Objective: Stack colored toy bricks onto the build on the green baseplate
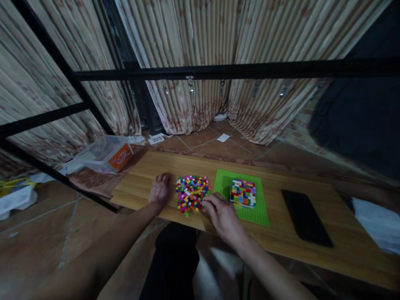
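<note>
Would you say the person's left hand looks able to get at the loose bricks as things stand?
Probably yes: the left hand is just beside the loose bricks on the wooden table, and nothing visible stands between them.

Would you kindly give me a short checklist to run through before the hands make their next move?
1. Right hand at the brick pile, fingertips by its edge: ok.
2. Brick pinched in the right fingertips: cannot tell, too small.
3. Left hand beside the pile, not covering it: ok.
4. Left palm free of bricks: cannot tell, hidden.
5. Multicoloured brick block within the green baseplate's edges: ok.
6. Black flat object apart from the baseplate: ok.
</note>
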`<action>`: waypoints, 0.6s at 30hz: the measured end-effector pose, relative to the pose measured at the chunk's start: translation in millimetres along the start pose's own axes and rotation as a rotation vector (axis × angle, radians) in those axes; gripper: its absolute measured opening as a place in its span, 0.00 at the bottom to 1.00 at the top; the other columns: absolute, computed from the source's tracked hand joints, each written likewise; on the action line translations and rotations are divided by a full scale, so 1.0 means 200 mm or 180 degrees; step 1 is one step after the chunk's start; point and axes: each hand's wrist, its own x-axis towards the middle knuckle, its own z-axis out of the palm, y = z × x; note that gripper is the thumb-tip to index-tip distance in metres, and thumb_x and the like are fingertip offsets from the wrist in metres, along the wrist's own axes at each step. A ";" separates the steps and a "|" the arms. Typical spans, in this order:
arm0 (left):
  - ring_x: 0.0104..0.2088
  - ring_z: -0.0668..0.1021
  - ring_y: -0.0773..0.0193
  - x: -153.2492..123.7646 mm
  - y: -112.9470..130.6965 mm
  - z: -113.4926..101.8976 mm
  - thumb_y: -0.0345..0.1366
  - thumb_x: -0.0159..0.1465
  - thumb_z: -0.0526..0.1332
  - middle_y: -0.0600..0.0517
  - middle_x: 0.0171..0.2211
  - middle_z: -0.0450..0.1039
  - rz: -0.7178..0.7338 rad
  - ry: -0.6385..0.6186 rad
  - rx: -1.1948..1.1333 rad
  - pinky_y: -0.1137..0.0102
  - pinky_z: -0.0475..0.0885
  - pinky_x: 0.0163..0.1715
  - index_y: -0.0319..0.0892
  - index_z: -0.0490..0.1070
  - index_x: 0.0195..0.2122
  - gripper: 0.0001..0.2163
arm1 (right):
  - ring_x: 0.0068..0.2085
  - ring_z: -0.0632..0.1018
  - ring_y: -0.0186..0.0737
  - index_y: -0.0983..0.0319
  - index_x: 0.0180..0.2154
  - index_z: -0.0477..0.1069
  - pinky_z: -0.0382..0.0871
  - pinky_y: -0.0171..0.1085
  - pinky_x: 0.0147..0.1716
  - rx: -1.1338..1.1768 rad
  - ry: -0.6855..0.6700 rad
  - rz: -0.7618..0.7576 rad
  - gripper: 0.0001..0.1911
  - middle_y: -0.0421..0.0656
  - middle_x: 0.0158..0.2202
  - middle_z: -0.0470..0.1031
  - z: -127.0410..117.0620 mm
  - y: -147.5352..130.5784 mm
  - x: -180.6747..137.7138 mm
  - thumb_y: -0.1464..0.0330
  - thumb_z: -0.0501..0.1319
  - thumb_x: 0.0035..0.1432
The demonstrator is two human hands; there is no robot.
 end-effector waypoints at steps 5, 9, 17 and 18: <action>0.51 0.72 0.50 0.01 -0.01 0.01 0.38 0.67 0.49 0.39 0.50 0.73 0.0070 0.0024 0.0001 0.57 0.67 0.55 0.35 0.71 0.50 0.17 | 0.34 0.80 0.39 0.59 0.37 0.75 0.74 0.38 0.35 0.1127 0.1065 0.0738 0.13 0.42 0.34 0.78 -0.24 0.14 0.00 0.57 0.59 0.60; 0.50 0.73 0.50 0.03 -0.02 0.03 0.38 0.66 0.48 0.40 0.49 0.74 0.0119 0.0041 0.0040 0.56 0.67 0.54 0.37 0.71 0.48 0.17 | 0.35 0.81 0.43 0.61 0.37 0.75 0.76 0.42 0.38 0.1535 0.1656 0.1192 0.17 0.44 0.34 0.80 -0.39 0.32 -0.03 0.55 0.65 0.51; 0.49 0.73 0.50 0.04 -0.04 0.06 0.40 0.66 0.48 0.41 0.48 0.74 0.0122 0.0104 0.0110 0.56 0.67 0.53 0.38 0.71 0.48 0.17 | 0.38 0.80 0.43 0.60 0.40 0.78 0.73 0.43 0.41 0.0559 0.1211 0.0931 0.15 0.46 0.37 0.80 -0.52 0.42 -0.03 0.58 0.61 0.56; 0.49 0.73 0.50 0.04 -0.04 0.05 0.40 0.66 0.48 0.41 0.48 0.74 0.0121 0.0089 0.0105 0.56 0.67 0.53 0.38 0.71 0.48 0.17 | 0.39 0.79 0.43 0.60 0.39 0.78 0.72 0.43 0.42 0.0305 0.1102 0.0814 0.14 0.46 0.38 0.79 -0.52 0.41 -0.01 0.60 0.61 0.57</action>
